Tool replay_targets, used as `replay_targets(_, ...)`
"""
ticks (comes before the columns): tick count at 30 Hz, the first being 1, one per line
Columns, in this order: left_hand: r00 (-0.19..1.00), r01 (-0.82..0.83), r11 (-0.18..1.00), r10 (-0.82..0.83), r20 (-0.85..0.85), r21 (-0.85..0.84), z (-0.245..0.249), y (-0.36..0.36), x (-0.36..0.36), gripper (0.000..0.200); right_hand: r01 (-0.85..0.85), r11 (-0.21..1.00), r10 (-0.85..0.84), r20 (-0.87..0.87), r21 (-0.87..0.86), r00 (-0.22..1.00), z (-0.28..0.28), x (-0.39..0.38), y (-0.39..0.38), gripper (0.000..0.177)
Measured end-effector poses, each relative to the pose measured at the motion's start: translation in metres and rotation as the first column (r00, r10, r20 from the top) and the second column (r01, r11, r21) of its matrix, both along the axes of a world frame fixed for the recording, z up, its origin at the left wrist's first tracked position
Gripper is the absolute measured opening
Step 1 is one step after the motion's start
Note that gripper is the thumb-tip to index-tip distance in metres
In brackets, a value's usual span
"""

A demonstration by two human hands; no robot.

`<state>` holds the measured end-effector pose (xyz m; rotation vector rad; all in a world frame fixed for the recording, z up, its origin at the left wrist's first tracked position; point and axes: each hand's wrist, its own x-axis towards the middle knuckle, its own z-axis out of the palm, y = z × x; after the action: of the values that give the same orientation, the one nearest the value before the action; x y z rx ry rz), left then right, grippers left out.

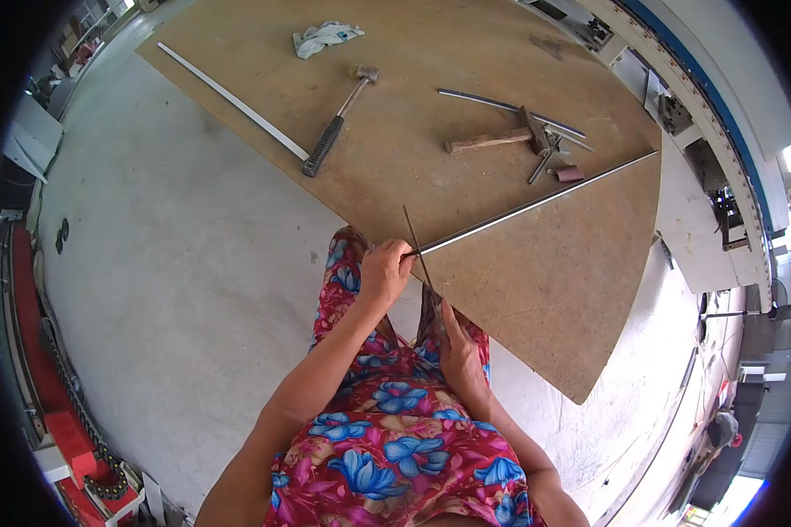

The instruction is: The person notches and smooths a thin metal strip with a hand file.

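Note:
My left hand (386,274) is closed round the near end of a long thin metal strip (523,206), at the edge of the brown board (554,290). The strip slants away across the board to the upper right. A thin dark file (413,230) crosses the strip's near end, close beside my left fingers. My right hand (461,351) is wrapped round the lower end of the file, below the board's edge. Its fingertips are partly hidden.
On the board lie a black-handled hammer (328,142), a wooden-handled hammer (492,140), a white strip (233,99), a cloth (325,38), a reddish roll (569,174) and metal pieces (501,105). Machinery (725,211) stands at right; a person (723,430) is at far right.

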<state>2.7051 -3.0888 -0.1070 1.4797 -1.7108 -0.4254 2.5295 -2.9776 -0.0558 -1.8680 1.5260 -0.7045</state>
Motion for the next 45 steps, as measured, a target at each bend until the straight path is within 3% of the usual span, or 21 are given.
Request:
replay_targets(3, 1.0, -0.008, 1.0, 0.008, 0.021, -0.016, 0.002, 0.002, 0.0, 0.013, -0.015, 0.999, 0.015, 0.013, -0.044, 1.0, 0.006, 0.001, -0.005, 0.055)
replay_targets(6, 1.0, 0.005, 1.0, -0.004, 0.022, -0.022, 0.004, 0.001, 0.001, 0.013, 0.024, 0.968, -0.025, 0.004, 0.25, 1.0, 0.007, 0.024, -0.049, 0.059)
replay_targets(9, 1.0, 0.008, 1.0, -0.008, 0.007, -0.002, 0.004, -0.002, 0.004, 0.014, 0.035, 0.983, -0.04, 0.021, 0.182, 0.999, -0.002, 0.031, -0.052, 0.059)
replay_targets(12, 1.0, 0.01, 1.0, -0.01, -0.009, -0.024, 0.0, -0.003, 0.003, 0.015, -0.017, 0.995, 0.017, 0.009, -0.094, 1.0, -0.012, 0.007, -0.016, 0.057)
replay_targets(15, 1.0, -0.002, 1.0, 0.002, 0.001, -0.006, -0.004, 0.001, 0.001, 0.015, 0.009, 0.991, -0.001, -0.064, 0.132, 0.998, -0.003, -0.008, 0.01, 0.056)
replay_targets(18, 1.0, 0.005, 1.0, -0.005, 0.018, 0.008, -0.001, 0.0, 0.001, 0.015, -0.026, 1.0, 0.026, -0.01, -0.013, 1.0, -0.011, 0.007, -0.025, 0.057)
replay_targets(21, 1.0, 0.013, 1.0, -0.013, 0.004, 0.01, 0.0, 0.0, 0.003, 0.015, 0.028, 0.997, -0.03, 0.036, 0.07, 0.999, -0.007, 0.031, -0.053, 0.057)
replay_targets(27, 1.0, 0.006, 0.999, -0.005, 0.022, -0.034, -0.007, -0.002, 0.003, 0.014, -0.027, 1.0, 0.027, -0.054, 0.002, 0.998, -0.014, -0.008, 0.008, 0.057)
replay_targets(30, 0.999, 0.007, 1.0, -0.007, 0.032, -0.021, -0.004, 0.0, 0.003, 0.014, -0.017, 0.993, 0.013, -0.033, -0.117, 0.999, -0.009, 0.003, -0.008, 0.058)
replay_targets(33, 1.0, 0.01, 1.0, -0.01, 0.022, -0.009, -0.001, -0.001, 0.002, 0.014, 0.025, 0.989, -0.023, -0.011, 0.144, 1.0, 0.002, 0.027, -0.049, 0.056)
replay_targets(42, 1.0, 0.005, 1.0, -0.005, 0.026, -0.006, -0.004, 0.003, 0.002, 0.014, 0.004, 0.995, -0.003, 0.017, -0.103, 1.0, -0.011, -0.002, 0.002, 0.053)
replay_targets(45, 1.0, 0.0, 1.0, 0.0, 0.027, -0.005, -0.004, 0.0, 0.001, 0.014, 0.027, 0.99, -0.025, -0.02, 0.139, 0.999, -0.002, 0.02, -0.04, 0.053)
